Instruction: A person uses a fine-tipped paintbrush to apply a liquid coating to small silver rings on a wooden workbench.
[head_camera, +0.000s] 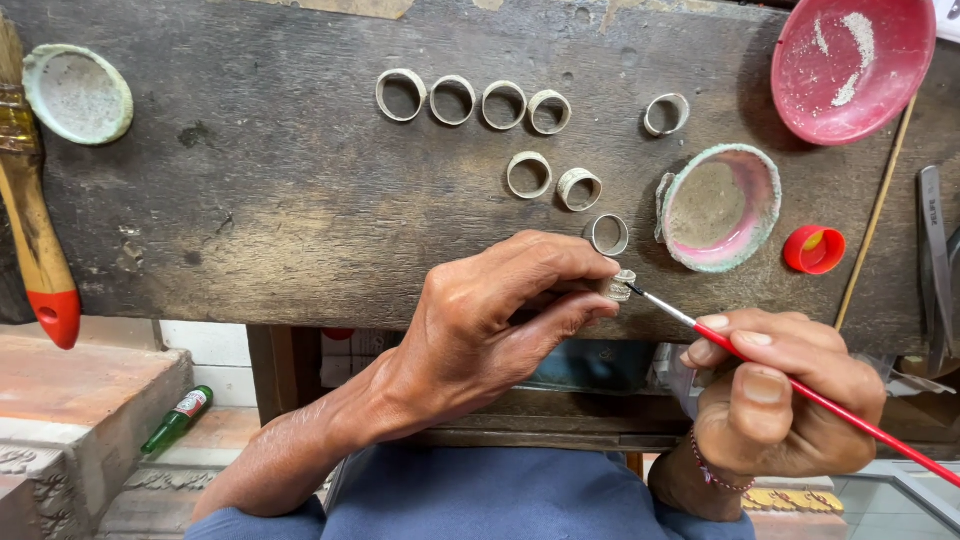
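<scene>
The left hand (490, 320) pinches a small metal ring (620, 286) between thumb and fingertips, just over the near edge of the wooden bench (280, 200). The right hand (780, 395) is closed around a thin red paintbrush (800, 385), whose tip touches the held ring. Just beyond lies a loose ring (607, 234), and further back seven more rings (465, 100) lie flat on the bench, four of them in a row. Right of the held ring sits a crusted dish with pink residue (720, 207), then a red bottle cap (814, 249). A red bowl with white powder (850, 62) stands at the far right corner. A large wooden-handled brush (35, 220) lies at the left, beside a pale round lid (77, 93).
</scene>
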